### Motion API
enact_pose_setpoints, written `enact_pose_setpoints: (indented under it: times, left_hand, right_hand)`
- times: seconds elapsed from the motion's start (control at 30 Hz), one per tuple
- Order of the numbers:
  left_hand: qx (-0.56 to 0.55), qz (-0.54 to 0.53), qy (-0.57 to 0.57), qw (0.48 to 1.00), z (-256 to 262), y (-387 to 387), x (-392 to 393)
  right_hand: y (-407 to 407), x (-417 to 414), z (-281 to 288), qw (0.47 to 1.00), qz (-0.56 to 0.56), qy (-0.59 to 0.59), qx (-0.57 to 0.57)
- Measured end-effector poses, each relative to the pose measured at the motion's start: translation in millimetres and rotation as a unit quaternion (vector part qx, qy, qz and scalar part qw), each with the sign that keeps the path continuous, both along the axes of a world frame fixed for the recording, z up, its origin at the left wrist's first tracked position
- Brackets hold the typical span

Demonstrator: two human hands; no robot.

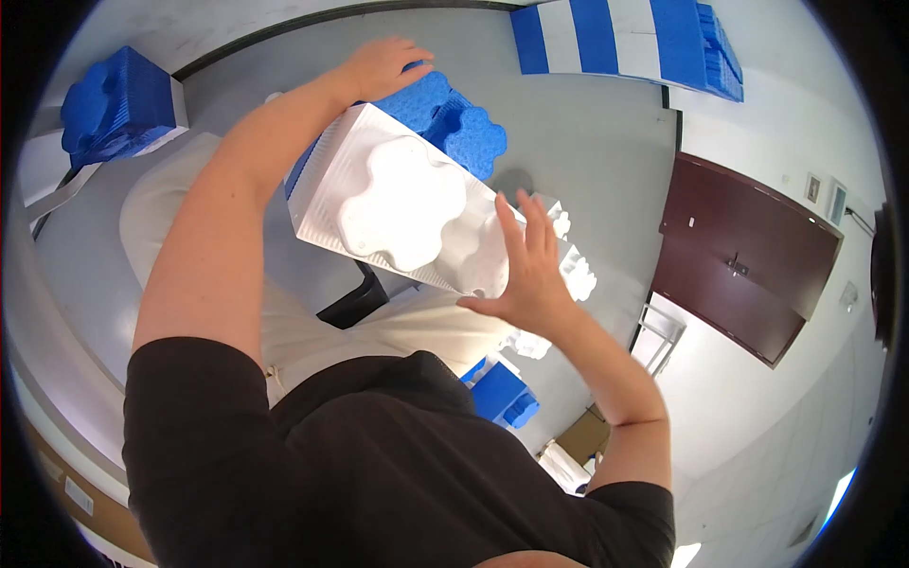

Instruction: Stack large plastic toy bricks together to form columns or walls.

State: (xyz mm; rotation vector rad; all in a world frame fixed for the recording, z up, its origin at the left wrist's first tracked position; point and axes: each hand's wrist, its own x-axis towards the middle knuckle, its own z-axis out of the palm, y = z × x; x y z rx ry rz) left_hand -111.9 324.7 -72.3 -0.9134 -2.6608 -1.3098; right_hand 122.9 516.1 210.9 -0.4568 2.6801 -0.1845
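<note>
A large white ribbed box-shaped piece [323, 177] with rounded, flower-like white shapes [405, 202] on its face lies tilted before me. Along its far side are blue pieces [476, 142] with the same lobed outline. My left hand [389, 67] reaches over the far edge of the blue pieces, fingers bent a little; whether it presses on them is hard to see. At the right end of the white piece, my right hand [532, 273] has its fingers spread and its thumb near the lower edge, with no closed grip visible.
A blue lobed block [124, 106] stands at the far left. Blue and white blocks [593, 35] form a row along the wall at the top. White lobed pieces [579, 273] and a blue block [501, 394] are at the right. A dark red door [746, 255] is beyond.
</note>
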Motion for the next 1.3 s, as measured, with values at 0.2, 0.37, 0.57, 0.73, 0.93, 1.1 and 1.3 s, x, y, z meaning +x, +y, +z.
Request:
enact_pose_setpoints:
  times: [0.2,0.37,0.57,0.73,0.93,1.1,1.3]
  left_hand:
    - [0.093,0.266,-0.103,0.954,-47,-102,2]
    - [0.168,0.464,-0.291,0.82,-53,-124,96]
    - [0.402,0.577,-0.369,0.608,-87,-59,206]
    - [0.618,0.513,-0.438,0.402,-27,-11,246]
    - [0.552,0.491,-0.541,0.401,-8,1,272]
    - [0.35,0.314,-0.673,0.571,-12,45,320]
    - [0.314,0.128,-0.685,0.645,-44,48,318]
  right_hand:
    - [11,31,-38,0.996,0.002,0.09,0.004]
    - [14,23,-40,0.996,-0.03,0.084,0.021]
    - [6,19,-39,0.997,-0.013,0.051,0.055]
    - [6,23,-39,0.997,-0.004,0.058,0.056]
    - [7,25,-36,0.998,-0.031,0.029,0.039]
    - [4,22,-35,0.997,-0.032,0.024,0.059]
    - [6,20,-34,0.998,-0.036,0.009,0.056]
